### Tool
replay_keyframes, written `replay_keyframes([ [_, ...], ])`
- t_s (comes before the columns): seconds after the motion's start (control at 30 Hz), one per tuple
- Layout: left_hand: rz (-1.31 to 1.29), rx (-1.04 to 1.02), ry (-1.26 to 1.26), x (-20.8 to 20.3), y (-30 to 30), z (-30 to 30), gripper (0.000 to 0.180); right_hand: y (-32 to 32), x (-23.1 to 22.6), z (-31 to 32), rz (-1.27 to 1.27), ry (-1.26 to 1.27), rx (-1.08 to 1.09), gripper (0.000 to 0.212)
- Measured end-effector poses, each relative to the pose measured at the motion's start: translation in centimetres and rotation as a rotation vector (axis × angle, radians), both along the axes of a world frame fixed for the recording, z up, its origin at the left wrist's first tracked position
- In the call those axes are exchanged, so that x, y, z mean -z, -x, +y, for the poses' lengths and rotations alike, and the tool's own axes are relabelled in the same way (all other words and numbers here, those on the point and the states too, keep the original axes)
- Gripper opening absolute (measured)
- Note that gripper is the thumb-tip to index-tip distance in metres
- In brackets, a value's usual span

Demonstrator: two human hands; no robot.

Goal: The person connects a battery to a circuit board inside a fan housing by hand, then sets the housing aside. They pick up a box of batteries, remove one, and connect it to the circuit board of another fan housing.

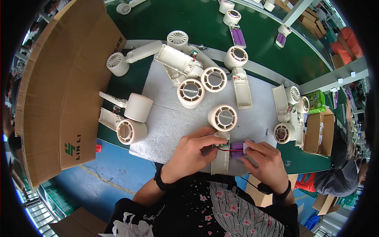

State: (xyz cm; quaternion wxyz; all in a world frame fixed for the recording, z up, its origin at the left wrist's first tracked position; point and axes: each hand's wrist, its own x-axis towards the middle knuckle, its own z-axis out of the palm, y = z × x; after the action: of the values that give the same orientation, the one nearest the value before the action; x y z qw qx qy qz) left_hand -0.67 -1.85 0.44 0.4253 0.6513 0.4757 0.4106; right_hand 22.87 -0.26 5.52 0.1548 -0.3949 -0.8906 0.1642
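Note:
A cream handheld fan (222,118) lies in front of me, its handle shell (220,165) uncovered and pointing toward my body. My left hand (191,150) is closed at the top of that handle, thumb and index finger pinching a small green circuit board (226,143). Just right of the handle, a purple battery pack (237,149) is gripped by the fingers of my right hand (265,158). Red and black wires run between board and battery. Part of a white patch on the battery shows beside the right fingertips.
A white foam sheet (166,132) covers the green bench. Several fans with uncovered handles (242,91) lie beyond and at both sides. A large cardboard box (67,94) stands left, a smaller carton (319,132) right. Fans with purple batteries (237,35) sit on the green conveyor (169,15).

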Motion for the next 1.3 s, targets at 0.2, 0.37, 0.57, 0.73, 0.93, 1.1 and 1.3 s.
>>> replay_keyframes([
  [0.2,0.005,0.021,0.045,-0.4,0.2,0.1,0.034,-0.3,0.8,-0.1,0.061,-0.026,0.034,0.015],
  [0.37,0.0,0.028,0.028,-0.3,0.0,0.5,0.036,-0.4,0.7,-0.4,0.01,-0.047,0.024,0.013],
  [0.57,-0.013,0.021,0.105,-0.4,-0.1,0.3,0.034,0.1,0.9,-0.3,-0.044,-0.094,0.039,0.014],
  [0.73,-0.008,0.023,0.117,-0.4,-0.1,0.4,0.035,-0.5,0.7,0.2,0.0,0.024,0.065,0.016],
  [0.93,0.025,-0.012,0.098,0.1,0.4,-0.1,0.035,-3.9,-1.8,1.4,0.245,0.266,0.292,0.01],
  [1.1,0.012,-0.013,0.133,-0.3,-0.1,0.3,0.034,-17.4,-4.5,3.0,-0.198,-0.305,1.132,0.017],
  [1.3,-0.01,-0.05,0.081,0.0,-0.9,0.3,0.031,-6.8,-3.3,0.7,0.403,0.065,0.532,0.027],
])
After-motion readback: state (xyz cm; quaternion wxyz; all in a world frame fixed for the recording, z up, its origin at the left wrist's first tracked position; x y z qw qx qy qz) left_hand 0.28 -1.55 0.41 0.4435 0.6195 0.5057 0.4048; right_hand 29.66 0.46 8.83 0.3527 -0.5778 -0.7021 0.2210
